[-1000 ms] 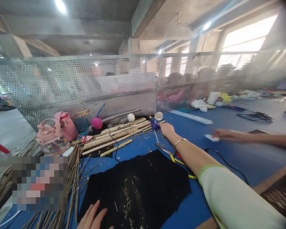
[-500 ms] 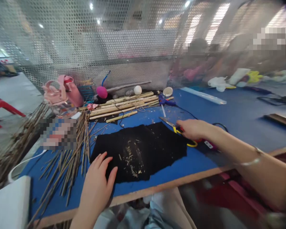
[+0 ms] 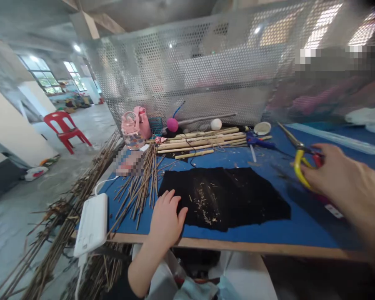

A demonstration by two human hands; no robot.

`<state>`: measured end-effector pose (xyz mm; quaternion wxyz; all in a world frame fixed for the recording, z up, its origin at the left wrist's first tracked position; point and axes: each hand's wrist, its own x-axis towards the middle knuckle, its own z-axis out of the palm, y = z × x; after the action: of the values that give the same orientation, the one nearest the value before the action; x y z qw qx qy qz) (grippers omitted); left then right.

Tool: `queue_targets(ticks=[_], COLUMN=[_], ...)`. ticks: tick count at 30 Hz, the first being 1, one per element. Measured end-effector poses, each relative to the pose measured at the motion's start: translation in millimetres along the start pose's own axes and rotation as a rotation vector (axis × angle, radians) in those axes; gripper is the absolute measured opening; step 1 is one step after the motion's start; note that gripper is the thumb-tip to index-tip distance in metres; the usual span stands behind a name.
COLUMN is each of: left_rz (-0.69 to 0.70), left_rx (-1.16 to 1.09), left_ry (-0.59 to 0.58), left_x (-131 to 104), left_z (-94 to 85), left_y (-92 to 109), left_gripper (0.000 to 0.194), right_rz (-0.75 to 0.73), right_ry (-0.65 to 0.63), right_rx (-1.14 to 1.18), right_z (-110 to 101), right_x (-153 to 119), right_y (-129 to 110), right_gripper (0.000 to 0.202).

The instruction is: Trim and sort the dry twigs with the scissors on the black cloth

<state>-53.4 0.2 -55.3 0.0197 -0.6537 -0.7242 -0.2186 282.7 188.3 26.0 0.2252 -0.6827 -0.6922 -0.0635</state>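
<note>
My left hand (image 3: 167,214) lies flat over the left edge of a black cloth (image 3: 250,196), its fingers stretched out. Pale chips and shavings (image 3: 206,204) are scattered on the cloth's left half. On the right, my right hand (image 3: 340,175) grips yellow-and-red-handled scissors (image 3: 300,160) above the blue tabletop, with the blades pointing up and to the left. Motion blurs this hand somewhat. Thin brown sticks (image 3: 143,183) lie in a loose bundle left of the cloth.
Beyond the cloth are pale wooden rods (image 3: 203,141), a blue glue gun (image 3: 259,141), a white ball (image 3: 216,124) and a pink ball (image 3: 172,124). A pink-topped bottle (image 3: 133,133) stands back left; a white power bank (image 3: 91,225) sits front left. Perforated metal panels (image 3: 187,75) rise behind.
My right hand has lifted the scissors off the tabletop and moved to the right. My left hand stays on the cloth's left edge. The view has turned left.
</note>
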Motion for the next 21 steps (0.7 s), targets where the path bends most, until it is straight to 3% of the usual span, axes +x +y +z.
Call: queue_targets(ticks=[3, 6, 8, 12, 16, 21], left_rz=[-0.008, -0.02, -0.085, -0.248, -0.303, -0.408], left_rx=[0.008, 0.008, 0.036, 0.228, 0.407, 0.453], left_ry=[-0.021, -0.137, -0.204, -0.177, -0.226, -0.2], left_x=[2.6, 18.7, 36.6, 72.5, 101.9, 131.2], left_z=[-4.9, -25.8, -46.1, -80.3, -105.9, -165.3], left_y=[3.0, 4.3, 2.0, -14.2, -48.3, -120.4], left_gripper=[0.032, 0.029, 0.024, 0.028, 0.032, 0.031], right_rz=[0.07, -0.077, -0.14, -0.264, -0.473, -0.503], right_ry=[0.101, 0.118, 0.099, 0.054, 0.005, -0.082], right_rx=[0.071, 0.369, 0.519, 0.6, 0.571, 0.593], right_z=[-10.8, -3.8, 11.9, 57.4, 91.8, 100.3], right_x=[13.9, 25.7, 27.0, 12.3, -7.6, -19.7], right_y=[-15.6, -48.4, -74.1, -108.5, -110.0, -109.1], right_gripper=[0.049, 0.046, 0.049, 0.054, 0.045, 0.044])
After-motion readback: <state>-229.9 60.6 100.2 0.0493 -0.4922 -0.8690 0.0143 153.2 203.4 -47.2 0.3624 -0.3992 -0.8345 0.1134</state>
